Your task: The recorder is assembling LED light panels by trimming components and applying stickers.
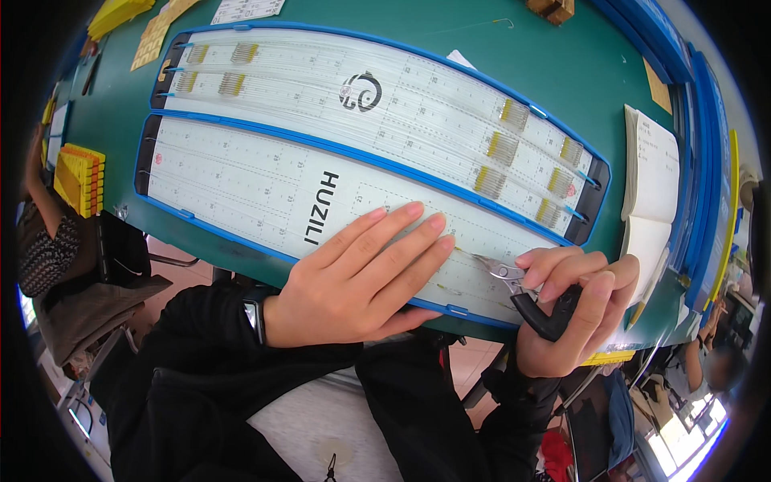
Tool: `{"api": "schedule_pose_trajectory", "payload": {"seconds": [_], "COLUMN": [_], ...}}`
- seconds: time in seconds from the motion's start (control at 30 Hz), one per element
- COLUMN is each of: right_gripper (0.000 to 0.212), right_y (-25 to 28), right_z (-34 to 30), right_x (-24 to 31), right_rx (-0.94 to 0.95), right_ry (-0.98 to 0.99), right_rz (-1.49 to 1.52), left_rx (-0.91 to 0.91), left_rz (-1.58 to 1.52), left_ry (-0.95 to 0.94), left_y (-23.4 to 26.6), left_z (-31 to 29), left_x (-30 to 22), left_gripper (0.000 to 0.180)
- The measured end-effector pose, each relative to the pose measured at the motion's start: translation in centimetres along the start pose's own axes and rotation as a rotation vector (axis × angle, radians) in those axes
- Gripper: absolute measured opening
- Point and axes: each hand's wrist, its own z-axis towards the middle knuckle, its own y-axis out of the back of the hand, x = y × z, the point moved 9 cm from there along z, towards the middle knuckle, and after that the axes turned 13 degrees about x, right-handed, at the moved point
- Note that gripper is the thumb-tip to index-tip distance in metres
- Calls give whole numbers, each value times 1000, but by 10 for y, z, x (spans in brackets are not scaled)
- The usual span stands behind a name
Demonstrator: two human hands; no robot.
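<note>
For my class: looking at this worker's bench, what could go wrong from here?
1. The tips of the pliers in the right hand point close to the fingers of the left hand, so a slip might nip skin.
2. The left hand lies flat on the near white panel; sliding it could brush the thin piece there out of place.

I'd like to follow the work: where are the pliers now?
In the head view, the pliers are right of centre, in the right hand, their tips over the blue-edged case, just right of the left hand.
</note>
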Motion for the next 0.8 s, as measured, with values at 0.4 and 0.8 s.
{"api": "schedule_pose_trajectory", "payload": {"seconds": [0.4,0.8], "right_gripper": [22,23], "right_y": [1,1], "right_z": [1,2], "right_x": [-4,-5], "right_rx": [23,42], "right_ry": [-7,-14], "right_rz": [41,40], "left_rx": [-7,-26], "left_rz": [10,10], "left_ry": [-3,-12], "left_y": [1,1], "left_z": [1,3], "left_x": [-3,-4], "left_gripper": [56,56]}}
